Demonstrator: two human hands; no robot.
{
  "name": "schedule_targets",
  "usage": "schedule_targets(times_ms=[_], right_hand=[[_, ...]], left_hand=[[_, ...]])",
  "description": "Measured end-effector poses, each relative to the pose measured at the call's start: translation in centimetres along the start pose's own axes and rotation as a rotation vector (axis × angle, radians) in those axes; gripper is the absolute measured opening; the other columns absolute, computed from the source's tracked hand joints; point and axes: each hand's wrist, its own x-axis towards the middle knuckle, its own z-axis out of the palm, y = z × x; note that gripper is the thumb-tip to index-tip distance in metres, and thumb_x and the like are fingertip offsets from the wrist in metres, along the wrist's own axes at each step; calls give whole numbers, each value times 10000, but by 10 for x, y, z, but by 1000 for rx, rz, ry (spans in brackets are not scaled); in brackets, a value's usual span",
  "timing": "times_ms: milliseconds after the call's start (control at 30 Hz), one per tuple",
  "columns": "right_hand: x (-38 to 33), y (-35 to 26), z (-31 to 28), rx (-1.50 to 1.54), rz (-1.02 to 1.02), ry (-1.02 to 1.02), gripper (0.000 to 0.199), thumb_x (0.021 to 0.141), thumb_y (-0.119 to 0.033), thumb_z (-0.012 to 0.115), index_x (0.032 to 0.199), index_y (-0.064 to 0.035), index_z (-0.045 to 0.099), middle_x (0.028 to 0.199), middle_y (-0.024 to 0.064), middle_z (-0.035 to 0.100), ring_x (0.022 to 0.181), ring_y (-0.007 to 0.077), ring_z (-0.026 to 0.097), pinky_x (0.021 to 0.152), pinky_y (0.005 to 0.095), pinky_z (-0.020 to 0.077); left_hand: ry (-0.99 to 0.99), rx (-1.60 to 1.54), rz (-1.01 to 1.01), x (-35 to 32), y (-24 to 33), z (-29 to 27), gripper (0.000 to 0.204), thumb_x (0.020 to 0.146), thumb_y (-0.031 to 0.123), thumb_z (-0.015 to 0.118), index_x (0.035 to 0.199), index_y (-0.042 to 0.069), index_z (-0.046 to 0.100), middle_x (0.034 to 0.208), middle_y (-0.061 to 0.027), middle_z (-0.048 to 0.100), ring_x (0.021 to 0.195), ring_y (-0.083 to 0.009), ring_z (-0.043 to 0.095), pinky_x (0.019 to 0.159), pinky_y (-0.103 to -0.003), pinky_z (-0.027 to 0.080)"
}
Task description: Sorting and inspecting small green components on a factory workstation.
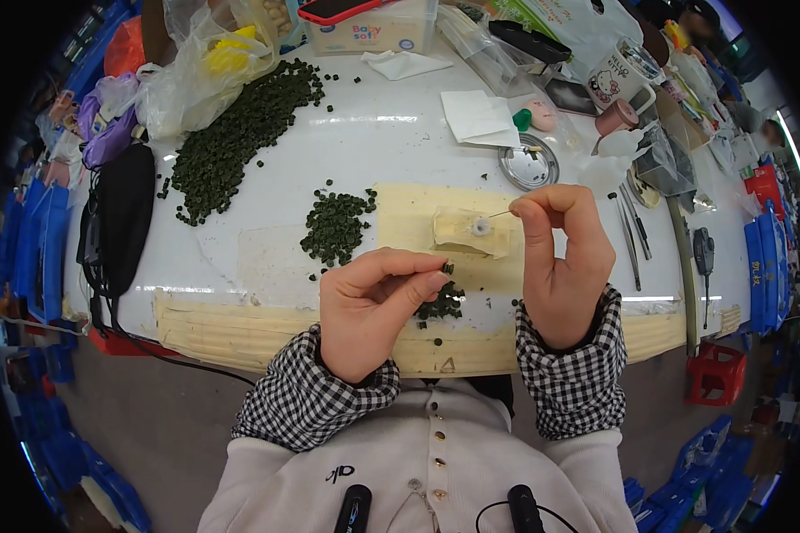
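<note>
Between the thumb and forefinger of my left hand (364, 298) is a small dark green piece (448, 267). My right hand (567, 262), raised to the right, pinches a thin needle-like metal pin (501, 214), its tip pointing left. Behind both hands a cream taped block (453, 233) with a small whitish round part (481, 226) on top rests on a yellowish sheet (400, 202). Below the left fingertips lies a little heap of dark green pieces (442, 306), partly hidden by the hand. A larger pile of such pieces (336, 224) sits to the left.
A long mound of green pieces (249, 133) spreads at the far left beside a clear plastic bag (191, 98) and a black pouch (124, 213). Tweezers (627, 235), a round metal lid (529, 163) and a mug (620, 80) stand or lie right. Tape covers the table's front edge (240, 333).
</note>
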Motion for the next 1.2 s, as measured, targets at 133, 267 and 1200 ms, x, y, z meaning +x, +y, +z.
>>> schedule_targets(times_ms=[133, 267, 1200], right_hand=[[0, 8, 7, -135, -45, -83, 109, 831, -29, 667, 859, -7, 564, 767, 111, 581, 694, 281, 583, 607, 343, 477], [0, 8, 6, -220, -61, -163, 134, 809, -57, 685, 889, -14, 586, 792, 108, 589, 737, 283, 575, 636, 349, 469], [-35, -25, 13, 234, 55, -118, 257, 766, 71, 704, 1017, 20, 682, 884, 121, 654, 751, 224, 646, 641, 284, 519]], left_hand=[[5, -16, -3, -1, 1, 0, 181, 870, -40, 650, 1050, -42, 665, 908, -77, 685, 821, -87, 630, 750, -202, 516], [13, -16, -8, -1, 1, -1, 178, 877, -25, 649, 1053, -46, 661, 909, -77, 685, 820, -86, 630, 750, -201, 516], [-4, 227, 284, -1, -6, 2, 268, 854, -60, 640, 1120, -35, 654, 1004, -149, 681, 896, -154, 645, 779, -245, 508]])
